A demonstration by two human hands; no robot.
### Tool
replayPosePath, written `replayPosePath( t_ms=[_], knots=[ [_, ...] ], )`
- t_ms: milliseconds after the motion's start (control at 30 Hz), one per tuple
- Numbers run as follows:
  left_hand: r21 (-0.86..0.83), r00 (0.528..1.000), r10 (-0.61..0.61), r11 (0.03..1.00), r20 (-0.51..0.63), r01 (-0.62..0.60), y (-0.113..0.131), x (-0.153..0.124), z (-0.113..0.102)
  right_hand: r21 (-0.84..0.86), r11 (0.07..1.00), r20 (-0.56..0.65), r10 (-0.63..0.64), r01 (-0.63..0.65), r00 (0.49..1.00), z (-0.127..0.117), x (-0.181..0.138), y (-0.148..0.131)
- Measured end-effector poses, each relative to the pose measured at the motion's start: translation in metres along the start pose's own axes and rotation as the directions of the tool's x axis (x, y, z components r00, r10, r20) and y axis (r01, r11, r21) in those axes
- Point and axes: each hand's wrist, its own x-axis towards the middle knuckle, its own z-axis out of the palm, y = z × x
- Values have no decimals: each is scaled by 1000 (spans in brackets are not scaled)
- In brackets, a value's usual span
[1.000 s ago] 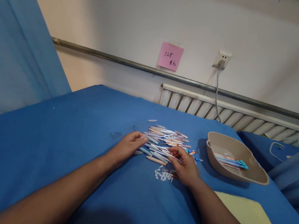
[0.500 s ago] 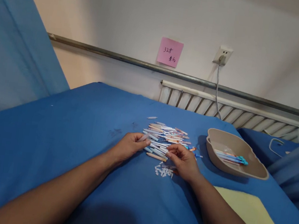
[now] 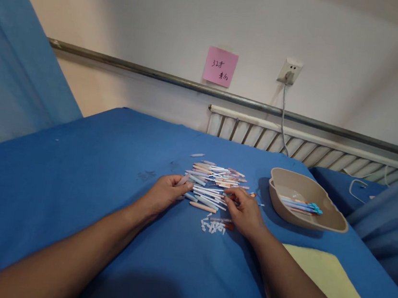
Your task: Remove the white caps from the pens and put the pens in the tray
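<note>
My left hand (image 3: 162,196) is at the left end of a heap of pen parts, thumb and fingers pinched on a pale pinkish pen barrel (image 3: 183,180). Beside it lie thin white sticks (image 3: 210,195), which look like refills, and pastel barrels, one of them a peach barrel (image 3: 202,207). My right hand (image 3: 248,214) is at the heap's right end, its fingers curled at the stick ends. Whatever is between those fingertips is too small to make out. Small white pieces (image 3: 213,226) are scattered on the near side, by an orange-tipped part (image 3: 228,226).
A beige bin (image 3: 333,221) on the right holds several pens with blue tops (image 3: 317,209). Yellow cloth or paper (image 3: 328,276) lies in front of it on the blue cover (image 3: 92,155). Behind are a radiator (image 3: 255,132), a rail and a plugged-in cable (image 3: 283,111).
The view has turned slightly to the right. My right hand has shifted a little rightward along the sticks. My left hand keeps its hold on the barrel.
</note>
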Motion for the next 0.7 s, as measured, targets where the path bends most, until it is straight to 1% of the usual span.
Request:
replayPosePath(
  t_ms=[33, 67, 167, 267, 333, 400, 467, 567, 633, 700],
  knots=[
    [13, 1000, 11, 1000, 7, -11, -1, -1, 2, 59, 998, 7, -4, 3, 1000, 1, -2, -6],
    [27, 1000, 24, 999, 12, -24, -2, -1, 4, 145, 989, 32, 16, -21, 999, 3, -4, -12],
    [86, 997, 73, 993, 31, -75, -6, -4, 8, 386, 909, 157, 100, -155, 982, 14, -10, -24],
    [184, 992, 108, 976, 72, -119, -8, -8, 11, 460, 861, 232, 118, -216, 966, 24, -14, -27],
    [242, 989, 112, 961, 98, -133, -8, -11, 13, 470, 854, 245, 115, -222, 963, 26, -15, -27],
    [239, 987, 98, 963, 126, -126, -5, -13, 14, 495, 836, 247, 123, -234, 961, 26, -14, -27],
    [173, 983, 95, 977, 155, -122, -1, -16, 13, 531, 808, 244, 142, -254, 959, 24, -13, -29],
    [50, 985, 73, 995, 155, -81, 6, -17, 7, 568, 774, 237, 173, -281, 956, 21, -11, -31],
    [-90, 983, 4, 996, 182, 12, 9, -17, 0, 574, 763, 238, 191, -297, 952, 19, -10, -31],
    [-277, 962, -66, 950, 264, 141, 12, -15, -6, 578, 755, 232, 210, -308, 950, 17, -9, -30]
  ],
)
